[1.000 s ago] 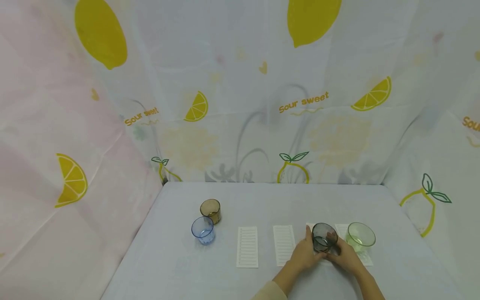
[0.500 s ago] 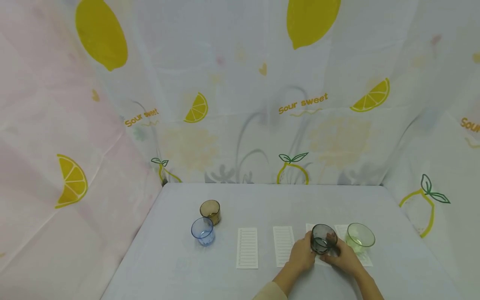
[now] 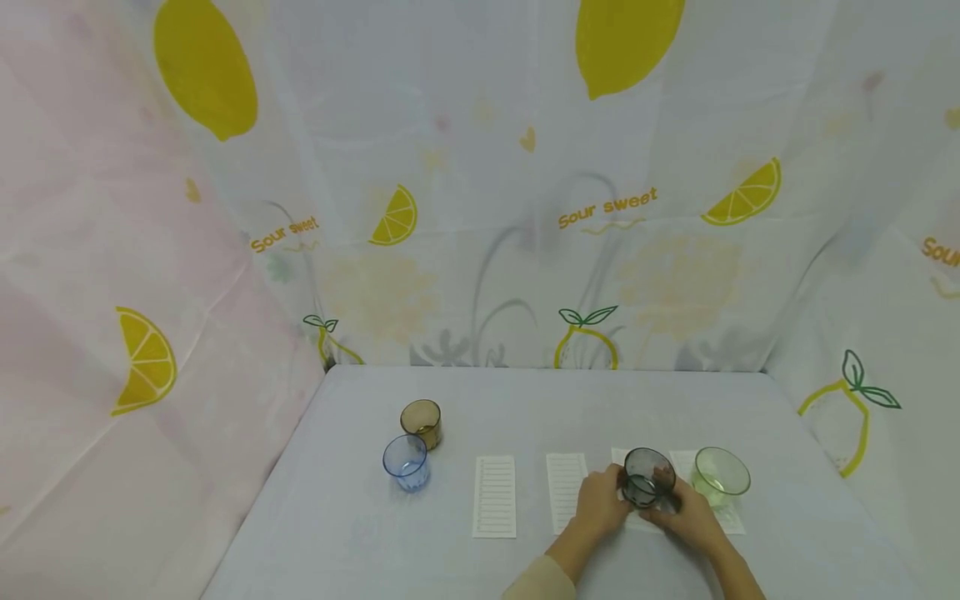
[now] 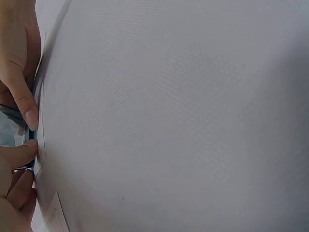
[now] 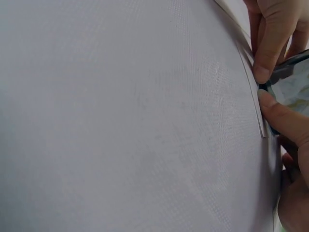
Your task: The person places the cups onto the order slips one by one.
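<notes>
A smoky grey glass tumbler (image 3: 648,477) stands upright on a white ruled card (image 3: 621,454), with a hand at either side of its base. From the left, my left hand (image 3: 602,502) holds it low down with bent fingers. My right hand (image 3: 692,518) grips the right side, its thumb across the front near the bottom. Both thumbs meet the lower edge of the tumbler (image 5: 292,87) in the right wrist view. Only part of the tumbler (image 4: 10,130) shows at the left edge of the left wrist view. The hands hide most of the card beneath.
Just right of my right hand is a pale green glass (image 3: 722,479) on another card. Two ruled cards (image 3: 495,497) lie to the left. Farther left, a blue glass (image 3: 406,463) stands in front of an amber glass (image 3: 422,422). Lemon-printed cloth (image 3: 480,275) walls the table (image 3: 420,558).
My left hand's fingers have drawn back and bent from lying along the tumbler's left side. The right hand and the tumbler have barely shifted.
</notes>
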The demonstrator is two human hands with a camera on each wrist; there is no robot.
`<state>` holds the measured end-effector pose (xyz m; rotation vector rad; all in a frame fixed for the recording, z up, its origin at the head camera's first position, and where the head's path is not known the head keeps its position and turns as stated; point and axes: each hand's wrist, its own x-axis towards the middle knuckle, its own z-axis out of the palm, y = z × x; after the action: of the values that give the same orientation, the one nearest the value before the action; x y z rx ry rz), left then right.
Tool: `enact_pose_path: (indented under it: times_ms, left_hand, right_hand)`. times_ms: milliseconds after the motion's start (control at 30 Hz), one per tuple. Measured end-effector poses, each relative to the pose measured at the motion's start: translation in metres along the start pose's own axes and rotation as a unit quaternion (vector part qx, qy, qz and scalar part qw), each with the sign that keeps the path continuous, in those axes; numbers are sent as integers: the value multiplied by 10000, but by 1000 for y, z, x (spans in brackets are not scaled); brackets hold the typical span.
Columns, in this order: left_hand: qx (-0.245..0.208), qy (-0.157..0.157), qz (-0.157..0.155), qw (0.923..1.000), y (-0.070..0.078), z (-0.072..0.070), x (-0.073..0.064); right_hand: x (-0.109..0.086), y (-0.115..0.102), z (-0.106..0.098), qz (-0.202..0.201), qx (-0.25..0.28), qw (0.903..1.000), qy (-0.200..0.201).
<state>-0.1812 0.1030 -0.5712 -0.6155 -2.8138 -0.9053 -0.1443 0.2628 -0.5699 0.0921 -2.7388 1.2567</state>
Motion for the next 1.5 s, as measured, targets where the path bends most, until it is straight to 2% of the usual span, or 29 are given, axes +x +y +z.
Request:
enact_pose_path:
  times_ms: [200,400,533,633,867,1033,1233,1500]
  left_hand:
    - [173,145,113,9997,1,-2,1]
    - [103,275,160,9994,1,-1,-1]
    - [65,255,95,9996,1,-1,-2]
    - [115,178,31,9998,0,-1,-2]
    - [607,26,242,9979,1,-3,-4]
    - [752,-300,43,9967,4,-3,-4]
    - [816,-475,4,9955,6,-3,-5]
    - [947,-478,57,9943,7,-4,-6]
  right_hand:
    - [0,1,1,-146,-78,9997,193]
    - [-1,-1,3,-294,-360,9981,393]
    - [-3,-2,3,-286,-463,9974,473]
    - [-4,-3,3,-310,-486,9967,564]
    - [-6,-3,2,-276,-412,9966,662]
    - [-6,-1,1,-132,-410,9975,552]
    - [-7,-3,1,50,-355,9983,466]
    - [-6,-1,2,104,-349,9984,440]
